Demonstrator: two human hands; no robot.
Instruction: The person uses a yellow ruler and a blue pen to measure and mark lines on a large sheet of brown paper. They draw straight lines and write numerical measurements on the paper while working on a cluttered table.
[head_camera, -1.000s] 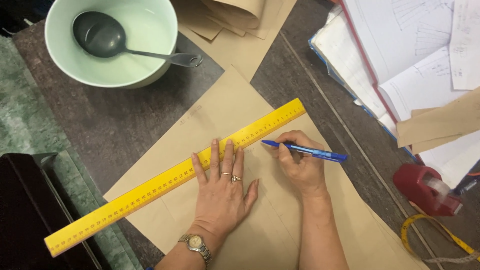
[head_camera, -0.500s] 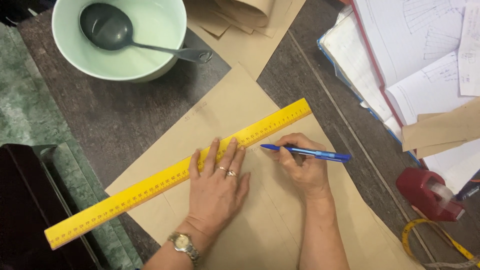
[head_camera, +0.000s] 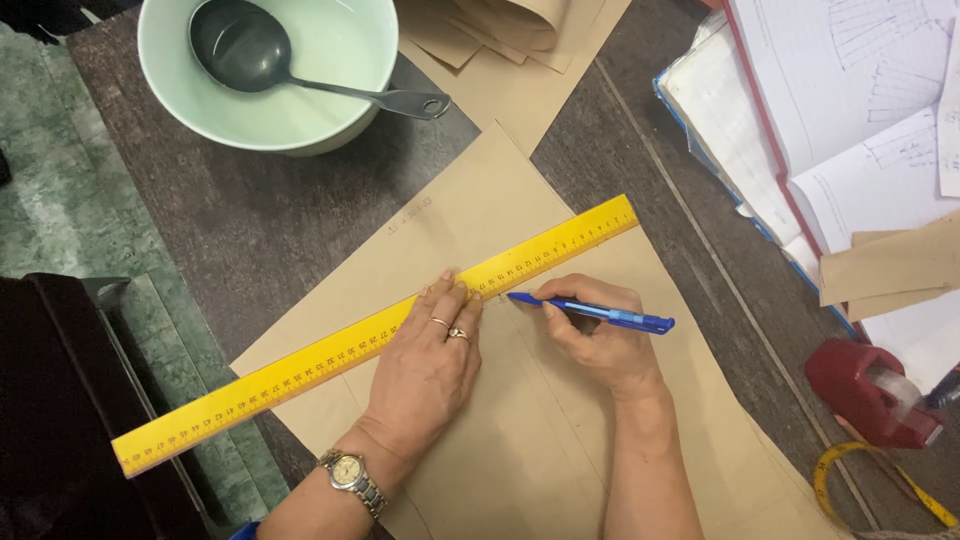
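A long yellow ruler (head_camera: 300, 365) lies slantwise across a large sheet of brown paper (head_camera: 470, 210) on a dark table. My left hand (head_camera: 425, 365), with rings and a wristwatch, lies flat on the paper, its fingertips pressing the ruler's near edge. My right hand (head_camera: 600, 345) grips a blue pen (head_camera: 600, 313). The pen's tip touches the paper just below the ruler's edge, right beside my left fingertips.
A pale green bowl (head_camera: 345, 110) with a dark ladle (head_camera: 250, 50) stands at the back left. More brown paper (head_camera: 520, 40) lies at the back. Open notebooks and drawn sheets (head_camera: 850, 110) sit on the right, with a red tape dispenser (head_camera: 865, 390) and yellow measuring tape (head_camera: 850, 480).
The pen tip has slid left along the ruler's edge toward my left fingertips. My left hand and the ruler stay in place on the paper.
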